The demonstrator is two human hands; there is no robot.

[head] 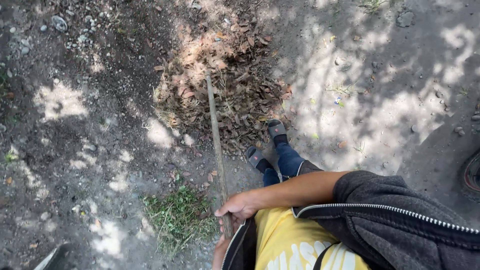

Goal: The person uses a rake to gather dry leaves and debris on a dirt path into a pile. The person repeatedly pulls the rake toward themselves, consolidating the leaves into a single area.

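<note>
The right hand [239,206] is wrapped around a long stick [216,145], whose far end rests in a pile of dry leaves [225,85]. The left hand [220,252], just below, grasps the stick's lower end; grass cuttings [180,217] lie beside them

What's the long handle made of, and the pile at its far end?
Handle: looks like bare wood, a thin, slightly crooked grey-brown stick, unpainted and matte. Right hand wraps it. Pile: dry brown leaves, curled and brittle-looking, mixed with pale straw-like stems.
</note>
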